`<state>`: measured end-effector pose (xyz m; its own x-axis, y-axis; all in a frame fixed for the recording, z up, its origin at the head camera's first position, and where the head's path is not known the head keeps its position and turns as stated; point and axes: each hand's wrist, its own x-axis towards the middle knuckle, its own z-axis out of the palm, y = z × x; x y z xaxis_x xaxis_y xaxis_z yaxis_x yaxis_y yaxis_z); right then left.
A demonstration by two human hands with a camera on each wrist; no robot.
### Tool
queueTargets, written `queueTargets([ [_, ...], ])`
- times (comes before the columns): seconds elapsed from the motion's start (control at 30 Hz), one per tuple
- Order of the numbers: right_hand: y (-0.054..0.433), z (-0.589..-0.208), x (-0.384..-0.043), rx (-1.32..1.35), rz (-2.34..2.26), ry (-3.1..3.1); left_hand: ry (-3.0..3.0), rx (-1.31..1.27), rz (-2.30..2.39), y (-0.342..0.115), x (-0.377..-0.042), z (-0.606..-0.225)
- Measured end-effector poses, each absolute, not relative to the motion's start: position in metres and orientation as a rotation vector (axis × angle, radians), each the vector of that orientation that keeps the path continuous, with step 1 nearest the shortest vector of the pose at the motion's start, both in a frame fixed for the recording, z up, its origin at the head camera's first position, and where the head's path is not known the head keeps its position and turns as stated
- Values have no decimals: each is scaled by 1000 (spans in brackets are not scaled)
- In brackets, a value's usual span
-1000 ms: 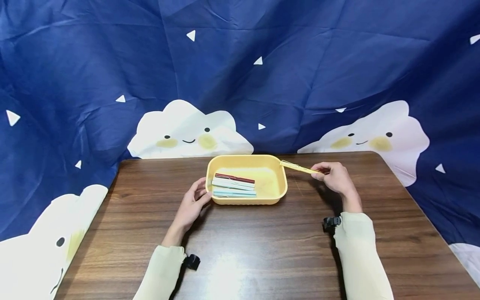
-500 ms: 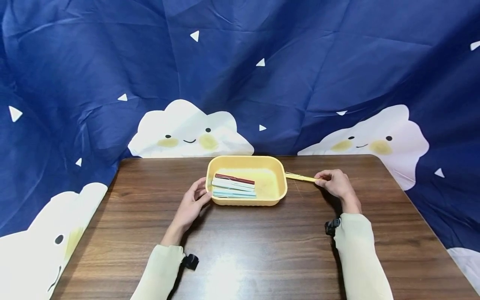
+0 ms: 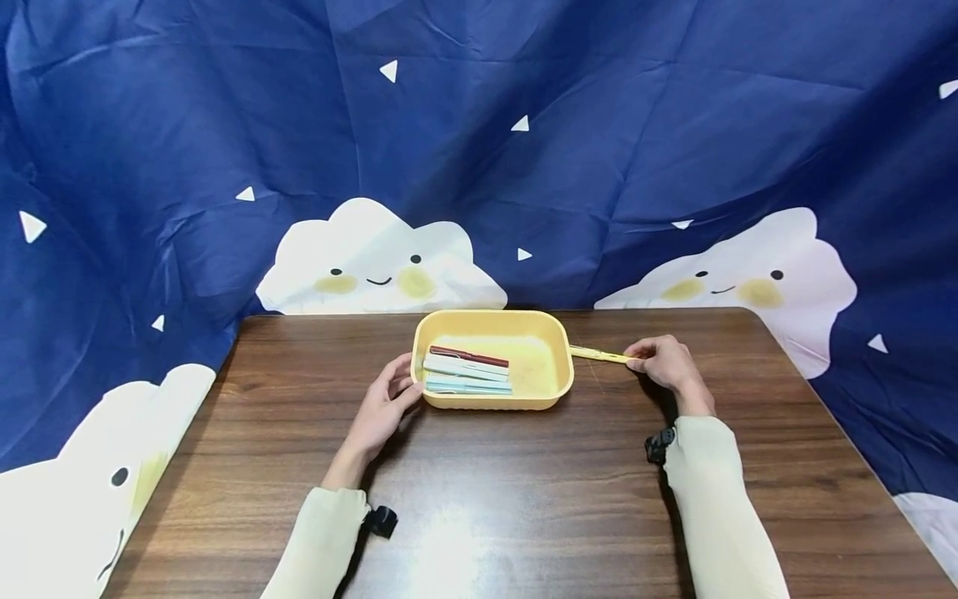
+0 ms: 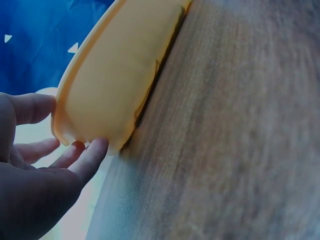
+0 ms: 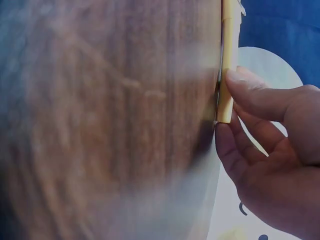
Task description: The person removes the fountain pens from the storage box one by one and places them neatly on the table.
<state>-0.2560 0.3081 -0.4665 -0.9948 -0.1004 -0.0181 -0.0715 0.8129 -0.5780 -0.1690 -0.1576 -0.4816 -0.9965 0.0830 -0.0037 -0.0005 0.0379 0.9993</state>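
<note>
A yellow plastic basket [image 3: 490, 402] stands on the table near its back edge. Inside, at the left, lie a dark red pen [image 3: 470, 356], white pens [image 3: 466, 367] and light blue pens [image 3: 470, 387], side by side. My left hand [image 3: 383, 405] holds the basket's left end, thumb and fingertips against the outside of its wall. To the right, a yellow pen [image 3: 596, 354] with a clip lies low at the table, its far end beside the basket's right wall. My right hand [image 3: 666, 368] pinches the pen's right end [image 5: 227, 102] between thumb and fingers.
The brown wooden table [image 3: 524, 499] carries the basket, with a glare spot at the front. Behind it hangs a blue cloth [image 3: 479, 150] with white clouds and triangles. A small black device [image 3: 383, 522] sits at each wrist.
My right hand has brought the yellow pen down from the basket's rim to the table, to the right of the basket. Its clip end has dropped. The left hand and basket stay still.
</note>
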Motion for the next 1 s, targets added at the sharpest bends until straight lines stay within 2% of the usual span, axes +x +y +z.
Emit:
queueTargets([
  [0.43, 299, -462, -255, -86, -1032, 3055, 2191, 83, 2152, -158, -169, -481],
  [1.0, 258, -432, -247, -318, -1332, 3014, 2200, 96, 2142, -158, -170, -482],
])
